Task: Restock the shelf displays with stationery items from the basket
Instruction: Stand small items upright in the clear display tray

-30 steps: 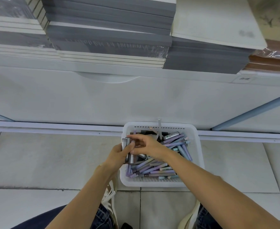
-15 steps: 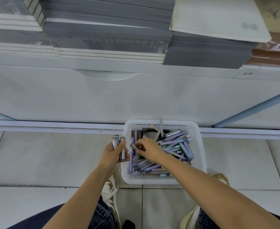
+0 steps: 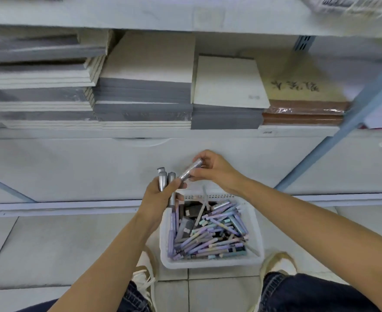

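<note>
A white plastic basket (image 3: 256, 233) stands on the tiled floor, filled with several purple, grey and pale green pens (image 3: 210, 237). Above its far left corner my left hand (image 3: 160, 199) grips a bunch of silver-grey pens (image 3: 165, 180) that stick up from the fist. My right hand (image 3: 217, 170) pinches one silver pen (image 3: 190, 169), held slantwise with its lower end touching my left hand's fingers. Both hands are raised above the basket, in front of the white shelf base.
Stacks of grey and white notebooks (image 3: 145, 86) fill the low shelf (image 3: 118, 132), with brown-edged pads (image 3: 304, 109) at right. A blue-grey slanted shelf brace (image 3: 343, 131) runs at right. My shoes (image 3: 145, 278) and knees flank the basket.
My right hand lifted a silver pen out of the basket and brought it up to the bunch in my left hand, which also rose. The camera tilted up, showing more shelf.
</note>
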Motion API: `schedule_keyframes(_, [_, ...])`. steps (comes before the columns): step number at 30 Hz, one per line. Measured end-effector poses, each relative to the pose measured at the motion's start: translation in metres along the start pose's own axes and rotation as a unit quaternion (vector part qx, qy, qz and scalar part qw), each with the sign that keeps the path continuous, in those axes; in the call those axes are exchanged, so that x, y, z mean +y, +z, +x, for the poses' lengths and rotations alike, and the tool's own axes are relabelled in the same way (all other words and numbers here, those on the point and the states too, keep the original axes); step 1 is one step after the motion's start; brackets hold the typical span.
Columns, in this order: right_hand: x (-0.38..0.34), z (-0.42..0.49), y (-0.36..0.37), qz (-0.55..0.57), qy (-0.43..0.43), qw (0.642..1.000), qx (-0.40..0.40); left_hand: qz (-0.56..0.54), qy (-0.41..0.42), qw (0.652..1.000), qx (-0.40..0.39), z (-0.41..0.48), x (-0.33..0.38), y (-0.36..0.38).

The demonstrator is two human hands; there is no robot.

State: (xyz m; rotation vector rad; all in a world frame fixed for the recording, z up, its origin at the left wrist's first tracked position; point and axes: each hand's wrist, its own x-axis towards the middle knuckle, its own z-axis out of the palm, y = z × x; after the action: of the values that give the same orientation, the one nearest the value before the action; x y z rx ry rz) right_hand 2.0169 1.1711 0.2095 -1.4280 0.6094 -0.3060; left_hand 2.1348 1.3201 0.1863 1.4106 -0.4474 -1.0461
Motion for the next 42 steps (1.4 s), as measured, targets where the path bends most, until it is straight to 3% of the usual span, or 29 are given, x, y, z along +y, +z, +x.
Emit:
schedule_keyframes(6, [-0.064,-0.043,-0.013,-0.138,-0.040,0.988,-0.052,0.063,0.139,0.988,0.029,-0.020,0.067,0.027])
schedule_keyframes(11, [-0.113,-0.074,-0.013,-0.164,-0.107,0.980,-0.016,0.053,0.197,0.979,0.005,-0.047,0.114,0.050])
schedule_keyframes(22, [-0.210,-0.131,-0.007,-0.041,-0.277,0.949,0.143,0.026,0.236,0.964,-0.118,-0.094,0.189,0.109])
schedule_keyframes(31, [-0.250,-0.165,-0.028,-0.030,-0.336,0.930,0.147,0.028,0.274,0.954,-0.121,-0.104,0.228,0.144])
schedule_keyframes(38, [-0.278,-0.174,-0.066,-0.083,-0.346,0.922,0.155,0.057,0.274,0.942,-0.182,-0.099,0.249,0.164])
schedule_keyframes(42, [-0.297,-0.166,-0.088,-0.077,-0.380,0.896,0.217,0.037,0.250,0.948,-0.196,-0.088,0.264,0.174])
